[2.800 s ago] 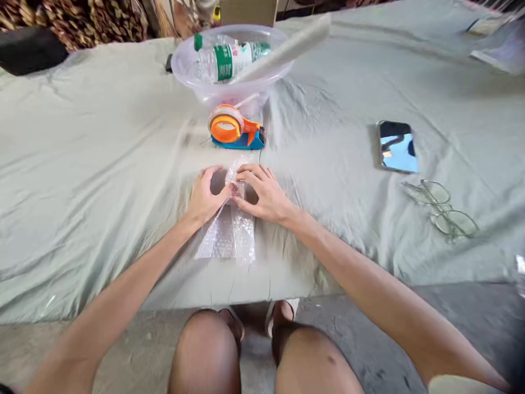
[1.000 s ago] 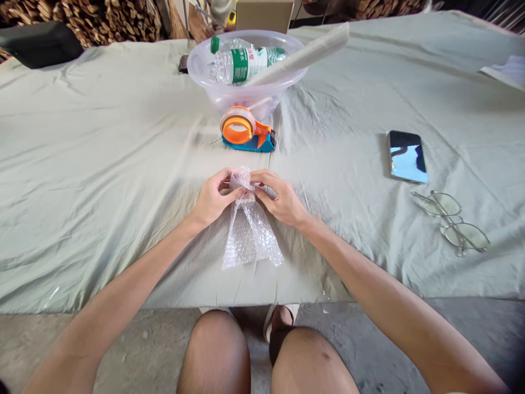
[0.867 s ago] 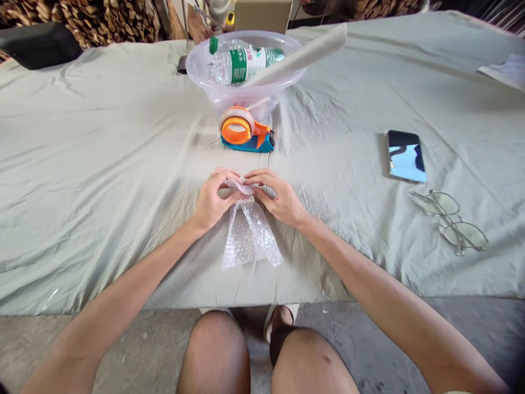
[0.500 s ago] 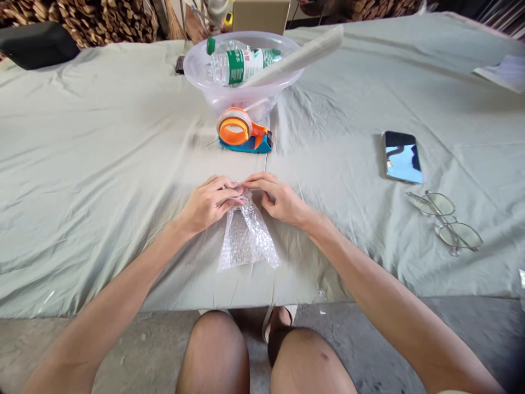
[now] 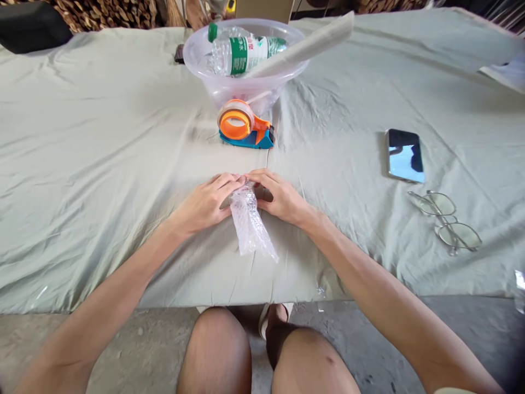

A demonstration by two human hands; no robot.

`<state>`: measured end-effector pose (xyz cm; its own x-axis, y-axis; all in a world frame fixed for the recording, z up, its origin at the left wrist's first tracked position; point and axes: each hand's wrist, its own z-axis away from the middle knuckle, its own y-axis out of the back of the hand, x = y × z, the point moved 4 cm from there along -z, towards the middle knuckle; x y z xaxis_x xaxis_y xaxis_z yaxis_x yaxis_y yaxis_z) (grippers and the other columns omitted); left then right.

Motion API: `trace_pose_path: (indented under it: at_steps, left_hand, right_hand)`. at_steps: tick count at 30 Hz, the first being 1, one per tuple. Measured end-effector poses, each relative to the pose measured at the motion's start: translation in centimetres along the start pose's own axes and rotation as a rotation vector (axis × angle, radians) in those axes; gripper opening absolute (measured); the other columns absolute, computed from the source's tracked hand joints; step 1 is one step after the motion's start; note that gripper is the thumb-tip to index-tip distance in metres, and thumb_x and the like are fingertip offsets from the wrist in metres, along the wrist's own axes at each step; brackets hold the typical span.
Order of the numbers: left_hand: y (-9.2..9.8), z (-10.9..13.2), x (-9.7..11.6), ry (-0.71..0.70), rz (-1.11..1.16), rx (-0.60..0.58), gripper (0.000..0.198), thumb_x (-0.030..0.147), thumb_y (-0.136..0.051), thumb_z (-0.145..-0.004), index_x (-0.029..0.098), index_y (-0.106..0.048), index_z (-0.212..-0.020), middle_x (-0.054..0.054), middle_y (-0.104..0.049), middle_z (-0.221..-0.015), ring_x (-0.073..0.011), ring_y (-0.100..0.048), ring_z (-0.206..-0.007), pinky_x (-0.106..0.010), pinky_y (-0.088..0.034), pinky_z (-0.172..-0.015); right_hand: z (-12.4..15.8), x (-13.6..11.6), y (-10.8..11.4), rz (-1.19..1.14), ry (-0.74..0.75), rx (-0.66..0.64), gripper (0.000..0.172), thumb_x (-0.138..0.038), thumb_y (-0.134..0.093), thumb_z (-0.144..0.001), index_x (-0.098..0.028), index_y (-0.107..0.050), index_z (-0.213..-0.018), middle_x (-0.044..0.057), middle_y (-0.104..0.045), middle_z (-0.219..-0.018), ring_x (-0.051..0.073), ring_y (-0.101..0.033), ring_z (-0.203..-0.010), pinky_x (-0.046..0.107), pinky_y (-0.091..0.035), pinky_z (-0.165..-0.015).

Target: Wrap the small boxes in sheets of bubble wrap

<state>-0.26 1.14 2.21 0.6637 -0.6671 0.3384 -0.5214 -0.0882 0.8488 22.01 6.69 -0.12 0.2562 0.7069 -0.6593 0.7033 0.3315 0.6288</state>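
A crumpled piece of bubble wrap point(image 5: 252, 227) is pinched at its far end between my two hands, its loose near end trailing toward the table's front edge. My left hand point(image 5: 209, 200) closes on it from the left, fingertips at the top and thumb lower down. From the right, my right hand point(image 5: 281, 196) grips the same end, with a gap between its bent thumb and index finger. Whether anything lies inside the wrap is hidden. Just beyond my hands stands an orange and blue tape dispenser point(image 5: 246, 125) with a roll of clear tape.
Behind the dispenser, a translucent basin point(image 5: 205, 74) holds plastic bottles point(image 5: 250, 53) and a long pale roll point(image 5: 311, 44). On the right lie a phone point(image 5: 404, 156) and glasses point(image 5: 445, 219). Across the table, another person's hand point(image 5: 197, 12) shows near a cardboard box point(image 5: 264, 10).
The bubble wrap's hanging end has narrowed and folded in, swinging slightly right. My fingers have closed around its far end. The view has tilted down a little.
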Motion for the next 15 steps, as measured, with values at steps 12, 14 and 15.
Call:
trace_pose_path:
  at_steps: [12, 14, 15]
  left_hand:
    - [-1.8, -0.2, -0.3, 0.050, 0.224, 0.318, 0.020, 0.044, -0.076, -0.111, 0.026, -0.084, -0.115, -0.008, -0.082, -0.116, -0.0247, -0.082, -0.117, -0.042, -0.068, -0.107]
    - [-1.9, -0.1, 0.0, 0.066, 0.235, 0.336, 0.019, 0.043, -0.077, -0.111, 0.027, -0.084, -0.117, -0.007, -0.082, -0.117, -0.0243, -0.082, -0.118, -0.042, -0.068, -0.107]
    - [-2.0, -0.1, 0.1, 0.075, 0.237, 0.341, 0.019, 0.043, -0.076, -0.111, 0.028, -0.085, -0.118, -0.007, -0.082, -0.118, -0.0240, -0.082, -0.118, -0.042, -0.068, -0.107]
  right_hand:
    - [-0.1, -0.9, 0.0, 0.053, 0.016, -0.005, 0.036, -0.037, -0.076, -0.102, -0.029, -0.067, -0.136, 0.012, -0.075, -0.144, 0.028, -0.076, -0.102, 0.051, -0.063, -0.105]
    - [-0.2, -0.8, 0.0, 0.071, 0.030, -0.016, 0.033, -0.038, -0.075, -0.103, -0.028, -0.066, -0.133, 0.012, -0.075, -0.142, 0.028, -0.077, -0.101, 0.051, -0.061, -0.105]
    - [-0.2, -0.8, 0.0, 0.077, 0.033, -0.019, 0.031, -0.040, -0.074, -0.104, -0.028, -0.065, -0.131, 0.012, -0.076, -0.140, 0.028, -0.076, -0.101, 0.050, -0.060, -0.104]
